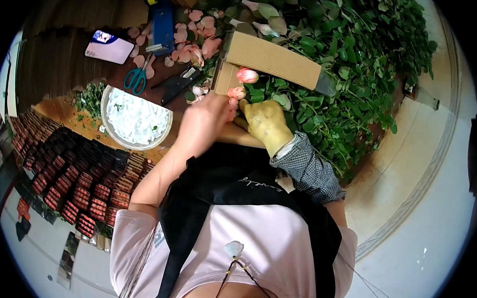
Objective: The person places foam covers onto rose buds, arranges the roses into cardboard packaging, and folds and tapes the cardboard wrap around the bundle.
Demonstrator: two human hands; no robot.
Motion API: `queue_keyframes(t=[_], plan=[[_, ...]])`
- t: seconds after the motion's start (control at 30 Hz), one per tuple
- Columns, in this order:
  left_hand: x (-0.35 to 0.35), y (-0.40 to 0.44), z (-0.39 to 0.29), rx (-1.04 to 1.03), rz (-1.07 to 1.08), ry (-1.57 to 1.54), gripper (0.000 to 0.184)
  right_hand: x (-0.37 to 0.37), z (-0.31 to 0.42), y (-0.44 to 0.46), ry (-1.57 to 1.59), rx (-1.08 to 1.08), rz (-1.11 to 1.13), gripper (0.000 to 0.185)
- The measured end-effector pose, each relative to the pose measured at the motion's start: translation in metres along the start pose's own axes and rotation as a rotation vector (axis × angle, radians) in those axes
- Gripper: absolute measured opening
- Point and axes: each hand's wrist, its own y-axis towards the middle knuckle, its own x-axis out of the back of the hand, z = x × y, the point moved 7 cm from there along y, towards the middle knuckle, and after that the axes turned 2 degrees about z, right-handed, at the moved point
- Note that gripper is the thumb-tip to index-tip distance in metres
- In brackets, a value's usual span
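Observation:
Near the table's front edge, my bare left hand (205, 119) is closed, slightly blurred, with its fingertips against small pink roses (236, 92). What it grips is hidden. My right hand (265, 123), in a yellow glove with a checked sleeve cover above it, has its fingers curled around the lower part of these roses from the other side. Another pink rose (247, 76) lies just above, beside a piece of corrugated cardboard (273, 58). Leafy green stems (324, 99) spread out from the gloved hand to the right.
Left of the hands are a round tub of white pieces (137, 119), teal scissors (136, 81), a black tool (180, 85), a phone (109, 47) and a blue tool (161, 25). Loose pink petals (192, 47) lie behind. Many red-and-dark bundles (80, 180) sit at the lower left.

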Motion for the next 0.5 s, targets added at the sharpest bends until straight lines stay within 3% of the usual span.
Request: queue_keyframes(t=[0.03, 0.1, 0.17, 0.23, 0.3, 0.37, 0.5], plan=[[-0.01, -0.006, -0.013, -0.041, 0.08, 0.096, 0.016, -0.007, 0.001, 0.001, -0.074, -0.001, 0.095, 0.035], [-0.046, -0.019, -0.031, -0.031, 0.146, 0.364, 0.015, 0.015, -0.002, -0.008, 0.096, 0.042, -0.209, 0.018], [-0.069, -0.029, -0.039, -0.117, -0.069, 0.631, 0.022, 0.004, -0.017, -0.012, 0.261, 0.066, -0.251, 0.018], [-0.077, -0.027, -0.039, -0.087, 0.006, 0.698, 0.023, 0.028, -0.03, -0.022, 0.477, -0.079, -0.301, 0.024], [-0.073, -0.027, -0.04, -0.064, 0.035, 0.68, 0.023, 0.041, -0.036, -0.019, 0.399, -0.244, -0.334, 0.023], [-0.074, -0.025, -0.04, -0.078, 0.068, 0.673, 0.023, 0.042, -0.031, -0.007, 0.368, -0.249, -0.396, 0.021], [-0.06, -0.014, -0.04, -0.052, 0.073, 0.593, 0.025, 0.023, -0.022, 0.012, 0.274, -0.157, -0.295, 0.015]])
